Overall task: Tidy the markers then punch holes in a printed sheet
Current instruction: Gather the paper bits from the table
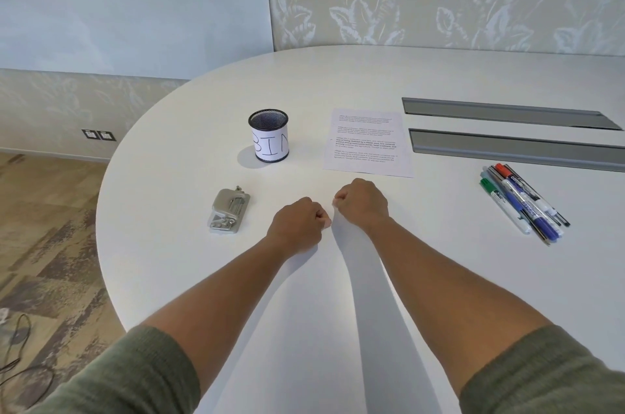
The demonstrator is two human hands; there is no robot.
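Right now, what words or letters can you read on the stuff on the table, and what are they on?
"BIN": handwritten on the white paper label round the black mesh cup.
Printed sheet: paragraphs of text, too small to read.
Markers: printing on the barrels, too blurred to read for sure.
Hole punch: no text shows.

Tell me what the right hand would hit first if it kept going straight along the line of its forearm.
Most likely the printed sheet: the right hand, a closed fist, sits just short of the sheet's near edge, with bare table between. Its height above the table is unclear.
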